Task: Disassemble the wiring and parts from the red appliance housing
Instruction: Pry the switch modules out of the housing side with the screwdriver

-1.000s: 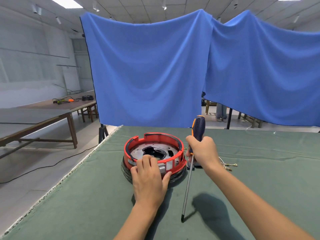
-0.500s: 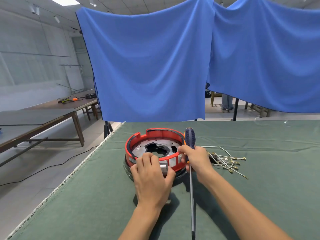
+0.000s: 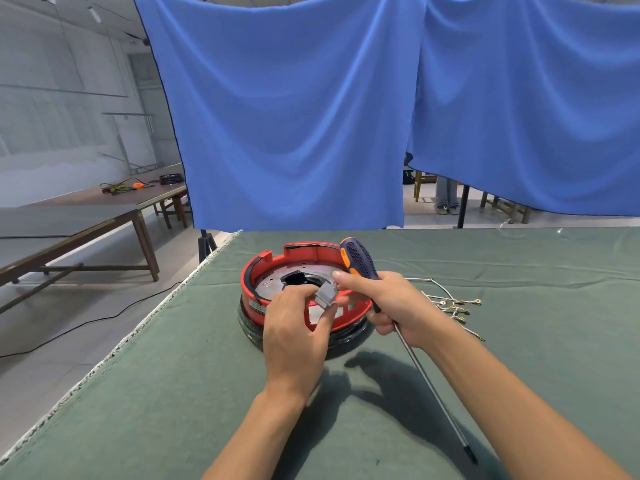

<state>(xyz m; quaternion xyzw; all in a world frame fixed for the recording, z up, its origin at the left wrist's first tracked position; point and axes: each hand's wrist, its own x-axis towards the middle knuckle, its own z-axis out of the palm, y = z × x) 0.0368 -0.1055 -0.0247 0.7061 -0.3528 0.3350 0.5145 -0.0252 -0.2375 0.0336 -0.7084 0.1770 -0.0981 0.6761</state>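
Observation:
The round red appliance housing (image 3: 256,275) sits on the green cloth, with a metal plate and a dark central hole inside it. My left hand (image 3: 294,330) is over its near rim and pinches a small grey metal part (image 3: 325,295) lifted above the rim. My right hand (image 3: 388,303) grips a long screwdriver (image 3: 358,259) with a blue and orange handle; its forefinger also touches the grey part. The shaft slants down to the right, its tip near the table's front.
A bundle of pale loose wires with gold terminals (image 3: 453,306) lies on the green-covered table (image 3: 519,271) right of the housing. The table's left edge (image 3: 138,330) drops to the floor. Blue curtains hang behind; wooden tables (image 3: 79,216) stand at the left.
My left hand has lifted the small grey part off the housing's near rim. My right hand brought the screwdriver over to meet it, and the handle now tilts left.

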